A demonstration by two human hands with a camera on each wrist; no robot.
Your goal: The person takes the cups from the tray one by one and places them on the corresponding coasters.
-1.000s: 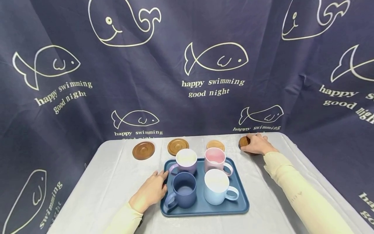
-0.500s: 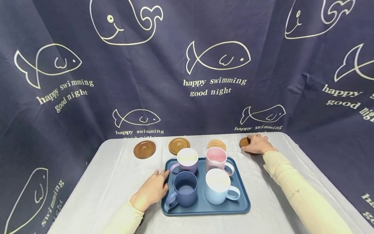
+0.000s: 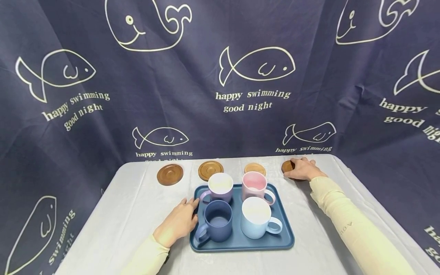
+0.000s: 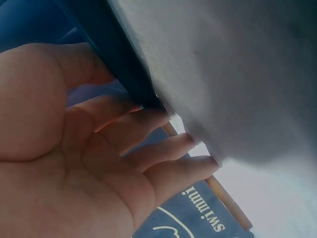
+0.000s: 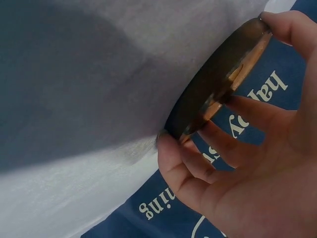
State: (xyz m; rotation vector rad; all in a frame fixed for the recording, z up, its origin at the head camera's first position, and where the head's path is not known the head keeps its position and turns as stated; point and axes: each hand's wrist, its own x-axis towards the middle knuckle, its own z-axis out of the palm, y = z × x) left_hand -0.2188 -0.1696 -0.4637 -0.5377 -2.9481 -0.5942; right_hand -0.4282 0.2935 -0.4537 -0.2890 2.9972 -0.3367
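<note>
My right hand spans a dark brown wooden coaster at the far right of the table. Thumb and outer fingers grip its rim from opposite sides, while the middle fingers touch its top; it lies flat on the cloth. At the left edge of a blue tray rests my left hand, its fingers fairly straight and its thumb against the tray's rim. On the tray stand a purple mug, a pink mug, a navy mug and a light blue mug.
Along the back edge lie a reddish-brown coaster, a brown coaster and a pale wooden coaster. White cloth covers the table. Behind it hangs a dark blue curtain with fish and whale drawings.
The head view shifts slightly. Both hands, the coasters, the tray and its mugs keep their places.
</note>
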